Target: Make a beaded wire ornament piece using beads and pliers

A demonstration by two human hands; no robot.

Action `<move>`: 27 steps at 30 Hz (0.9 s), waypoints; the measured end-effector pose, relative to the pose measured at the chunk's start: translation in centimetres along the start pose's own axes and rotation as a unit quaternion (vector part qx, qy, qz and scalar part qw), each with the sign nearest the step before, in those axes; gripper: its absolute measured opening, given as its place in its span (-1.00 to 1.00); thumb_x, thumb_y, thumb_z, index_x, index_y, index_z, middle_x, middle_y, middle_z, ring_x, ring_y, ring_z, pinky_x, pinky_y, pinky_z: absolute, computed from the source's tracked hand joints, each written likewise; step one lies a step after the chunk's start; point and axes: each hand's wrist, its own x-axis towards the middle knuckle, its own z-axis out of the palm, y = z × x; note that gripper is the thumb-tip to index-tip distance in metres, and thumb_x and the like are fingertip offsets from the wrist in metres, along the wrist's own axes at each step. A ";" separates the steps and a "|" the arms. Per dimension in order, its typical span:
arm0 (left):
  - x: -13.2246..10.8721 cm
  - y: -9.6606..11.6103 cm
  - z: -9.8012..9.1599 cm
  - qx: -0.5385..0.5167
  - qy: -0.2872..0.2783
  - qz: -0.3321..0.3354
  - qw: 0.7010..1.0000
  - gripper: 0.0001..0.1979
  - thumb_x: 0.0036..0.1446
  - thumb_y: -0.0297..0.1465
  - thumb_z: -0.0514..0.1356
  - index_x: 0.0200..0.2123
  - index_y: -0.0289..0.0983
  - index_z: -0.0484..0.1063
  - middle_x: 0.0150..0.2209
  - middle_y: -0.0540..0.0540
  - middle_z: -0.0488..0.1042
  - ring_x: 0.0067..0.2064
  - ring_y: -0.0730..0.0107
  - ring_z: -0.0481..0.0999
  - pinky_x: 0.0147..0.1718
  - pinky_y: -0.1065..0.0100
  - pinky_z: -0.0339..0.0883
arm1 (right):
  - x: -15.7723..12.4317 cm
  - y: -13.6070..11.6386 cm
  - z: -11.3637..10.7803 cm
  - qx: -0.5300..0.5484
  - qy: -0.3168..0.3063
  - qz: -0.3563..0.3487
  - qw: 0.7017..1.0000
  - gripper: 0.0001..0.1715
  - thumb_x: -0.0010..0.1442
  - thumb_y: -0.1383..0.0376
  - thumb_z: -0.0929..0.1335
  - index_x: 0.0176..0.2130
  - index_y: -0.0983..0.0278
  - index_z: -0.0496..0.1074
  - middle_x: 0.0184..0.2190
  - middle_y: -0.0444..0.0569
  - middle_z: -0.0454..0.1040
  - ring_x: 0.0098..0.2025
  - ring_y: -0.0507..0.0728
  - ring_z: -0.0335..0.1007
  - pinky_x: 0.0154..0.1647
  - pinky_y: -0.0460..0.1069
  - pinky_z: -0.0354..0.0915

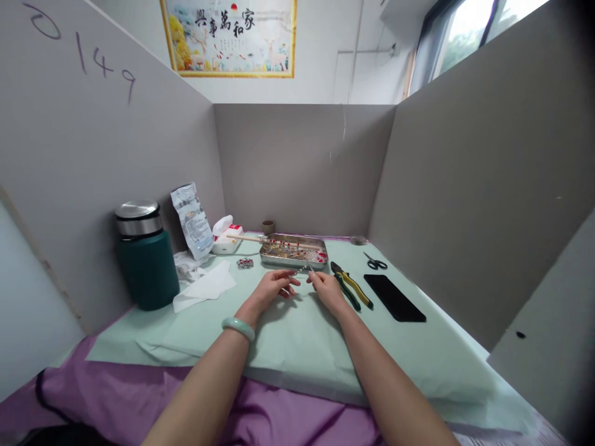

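Note:
Above the green-covered table, my left hand (275,285) pinches a thin strand with small beads (298,271), its other fingers loosely curled. My right hand (326,290) is closed at the strand's other side, thumb and forefinger together on a slim, pointed, silvery piece (311,268); its exact kind is too small to make out. Just beyond both hands lies a metal tray (284,264) of red, gold and clear beads. Pliers (352,286) with green and yellow handles rest right of my right hand. A little heap of red and silvery beads (245,264) sits left of the tray.
Scissors (375,262) and a flat black slab (394,297) lie at the right. At the left stand a green flask (146,266), a foil pouch (192,220) and a tissue pack (227,243), with white paper (209,288) in front. Grey partitions (307,167) enclose the table.

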 end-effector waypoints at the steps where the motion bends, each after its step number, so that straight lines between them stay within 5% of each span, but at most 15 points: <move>1: 0.0 0.0 0.0 0.000 -0.003 -0.001 1.000 -0.63 -0.05 -0.39 0.27 -0.12 -0.38 0.47 -0.24 -0.24 0.57 -0.45 0.45 0.51 -0.50 0.44 0.33 | -0.1 -0.1 0.0 -0.015 -0.004 -0.011 1.000 -0.50 0.17 0.01 0.21 -0.47 0.30 0.49 -0.62 -0.12 0.36 -0.49 0.07 0.24 -0.45 -0.07 0.05; 7: 0.2 -0.4 0.1 0.034 -0.017 0.013 0.999 -0.66 -0.04 -0.28 0.29 -0.22 -0.38 0.52 -0.50 -0.05 0.47 -0.59 0.55 0.36 -0.58 0.46 0.23 | -0.5 -0.2 0.5 -0.066 -0.031 -0.055 0.996 -0.53 0.21 0.04 0.21 -0.43 0.27 0.52 -0.48 -0.04 0.52 -0.41 0.12 0.35 -0.40 -0.07 0.08; 12: 0.5 -0.9 -0.3 0.012 -0.033 0.016 0.999 -0.64 -0.08 -0.24 0.33 -0.25 -0.38 0.54 -0.50 -0.07 0.49 -0.61 0.56 0.36 -0.59 0.46 0.22 | -0.6 -0.3 0.7 -0.063 -0.019 -0.046 0.997 -0.58 0.17 0.06 0.24 -0.46 0.25 0.50 -0.52 -0.05 0.49 -0.42 0.11 0.33 -0.40 -0.07 0.08; 21: 0.6 -0.8 -0.6 -0.059 0.032 0.022 0.997 -0.66 -0.09 -0.28 0.35 -0.28 -0.39 0.49 -0.39 -0.17 0.56 -0.58 0.52 0.41 -0.53 0.40 0.33 | 0.0 -0.4 0.5 0.229 0.009 0.046 0.972 -0.57 -0.02 0.04 0.39 -0.29 0.33 0.45 -0.66 -0.24 0.20 -0.60 -0.01 0.05 -0.56 -0.10 0.01; 27: 0.5 -0.7 0.2 0.028 0.009 0.005 1.000 -0.70 -0.05 -0.28 0.31 -0.29 -0.38 0.46 -0.43 -0.14 0.56 -0.61 0.53 0.40 -0.61 0.45 0.24 | -0.2 -0.6 0.9 0.243 -0.015 0.025 0.970 -0.60 -0.02 0.01 0.38 -0.37 0.30 0.39 -0.66 -0.24 0.19 -0.61 -0.02 0.04 -0.59 -0.10 -0.01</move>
